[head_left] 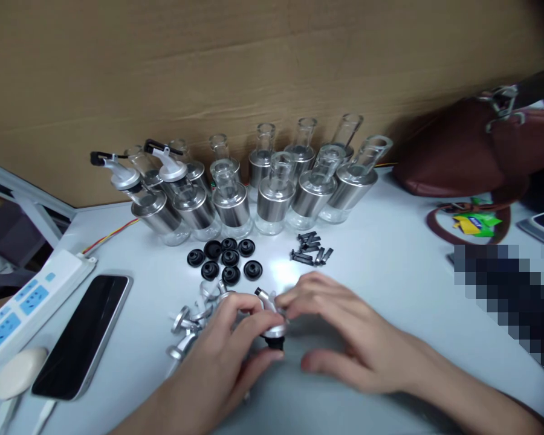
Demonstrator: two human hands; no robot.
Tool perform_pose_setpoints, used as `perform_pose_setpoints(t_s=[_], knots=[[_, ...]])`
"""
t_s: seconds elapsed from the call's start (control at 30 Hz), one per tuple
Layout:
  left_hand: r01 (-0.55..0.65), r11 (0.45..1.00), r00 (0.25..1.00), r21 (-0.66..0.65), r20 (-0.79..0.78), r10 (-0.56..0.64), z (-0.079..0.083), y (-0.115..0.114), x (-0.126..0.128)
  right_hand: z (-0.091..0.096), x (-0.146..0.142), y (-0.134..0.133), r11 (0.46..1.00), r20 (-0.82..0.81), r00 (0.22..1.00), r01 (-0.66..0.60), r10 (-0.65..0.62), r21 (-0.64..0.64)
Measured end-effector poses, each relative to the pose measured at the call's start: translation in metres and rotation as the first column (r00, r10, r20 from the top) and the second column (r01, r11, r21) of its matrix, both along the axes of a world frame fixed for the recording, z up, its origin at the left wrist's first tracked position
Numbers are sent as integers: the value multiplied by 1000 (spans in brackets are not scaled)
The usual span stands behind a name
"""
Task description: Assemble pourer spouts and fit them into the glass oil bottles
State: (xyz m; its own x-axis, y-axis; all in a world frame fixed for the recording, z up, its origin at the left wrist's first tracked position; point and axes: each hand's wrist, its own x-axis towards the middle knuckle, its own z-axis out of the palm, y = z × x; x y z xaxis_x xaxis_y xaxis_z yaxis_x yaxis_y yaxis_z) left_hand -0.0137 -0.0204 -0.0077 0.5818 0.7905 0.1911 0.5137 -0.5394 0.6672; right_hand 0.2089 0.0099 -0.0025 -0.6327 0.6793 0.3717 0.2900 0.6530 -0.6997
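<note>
The pale tabletop (394, 272) runs back to a tall sheet of brown cardboard (254, 60), which fills everything behind it. Along the foot of that sheet stand two rows of glass bottles (275, 199) with brushed-metal sleeves; the two at the left end of the front row wear fitted pourers (126, 177). Before the bottles lie a cluster of black stoppers (230, 258) and, further right, a little heap of small black plastic strips (303, 258).

Over on the left are a white power strip (35, 299) with blue sockets, red and yellow wires (111, 234) trailing past its end, a dark-screened smartphone (81, 338) and a cream rounded block (20, 371). A grey metal frame (36, 211) shows beyond that edge. To the right slumps a brown leather bag (453, 145), a green-and-yellow wrapper (477, 225) lying inside the loop of its strap.

At the near middle, the left hand (229, 347) pinches a silver pourer (274, 331), thumb under its black base, just beside loose pourer heads (181, 319). The right hand (358, 338) has its fingertips at the spout, thumb well away; I can't tell whether they grip it.
</note>
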Motion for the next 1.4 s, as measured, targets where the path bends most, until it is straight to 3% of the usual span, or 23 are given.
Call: perform_pose_setpoints(t_s=[0.07,0.13,0.2,0.3,0.4,0.67,0.83,0.93,1.03,1.1,1.17,1.27,1.4], knots=[[-30,1000,999,-2,-13,30,0,-1,0,-1,11,13,974,71,984,149,-163,171],[-38,999,999,-1,-24,38,0,-1,1,-5,24,27,889,170,900,337,-401,310],[-33,999,999,14,-16,34,-1,-1,1,-12,37,40,833,296,799,406,-523,375],[-39,998,999,41,-4,39,-3,1,2,-25,51,53,848,432,737,382,-520,367],[-47,998,999,52,4,47,-6,2,2,-34,56,58,877,487,735,328,-471,351],[-54,997,999,49,7,53,-8,0,3,-38,50,63,867,529,690,343,-494,362],[-63,996,998,59,31,61,-8,-1,2,-31,50,60,855,403,761,387,-508,347],[-43,995,998,88,39,39,-6,1,2,-21,42,51,872,192,853,459,-486,168],[-26,994,1000,110,7,26,-4,2,2,-10,27,36,881,36,903,425,-427,-206],[-32,992,999,125,-12,34,-4,2,2,-4,15,26,826,-50,929,300,-367,-477],[-64,987,997,148,-26,68,-4,1,1,-1,5,17,746,-147,939,147,-312,-649],[-90,978,994,190,-40,100,-4,0,1,-1,-3,12,655,-259,925,-16,-277,-755],[-26,982,996,185,-74,40,-2,-2,0,-6,-4,12,562,-335,896,-123,-291,-818]])
